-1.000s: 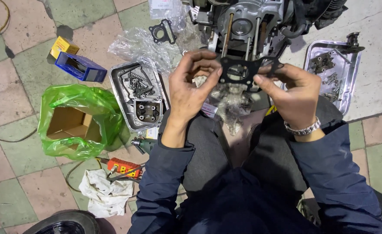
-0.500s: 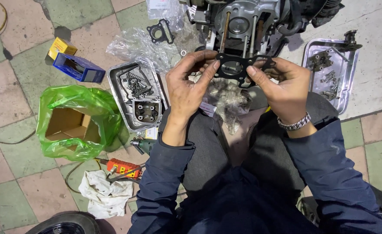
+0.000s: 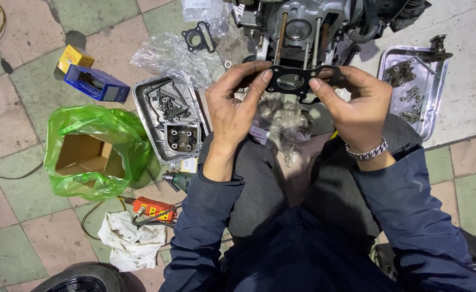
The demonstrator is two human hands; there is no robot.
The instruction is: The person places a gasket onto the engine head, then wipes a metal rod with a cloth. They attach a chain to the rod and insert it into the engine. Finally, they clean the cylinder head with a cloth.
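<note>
The person sits on the tiled floor (image 3: pixel 11 124) with a flat black gasket (image 3: pixel 297 82) held up near the top centre of the frame, just in front of the engine block (image 3: pixel 303 27) and its long studs. The left hand (image 3: pixel 232 108) pinches the gasket's left edge between thumb and forefinger, and the right hand (image 3: pixel 357 105) pinches its right end the same way; both grips are closed only at the fingertips, the other fingers curled loosely behind.

The gasket looks thin, and I judge that to be the main risk: held by two edges alone, it could bend or crease if either hand twists, and a creased one may not seal. If it is pushed crooked onto the studs, a hole could catch and tear. The fingers look grimy, so dirt could get onto the sealing face. A slip would drop it into the lap, among the grey rag (image 3: pixel 284 121) below it.

To the left centre, a metal tray (image 3: pixel 143 116) holds springs and small parts close beside the knee; a shift of the leg could knock it. A second tray (image 3: pixel 438 103) with bolts sits at the upper right, near the right elbow's reach.
</note>
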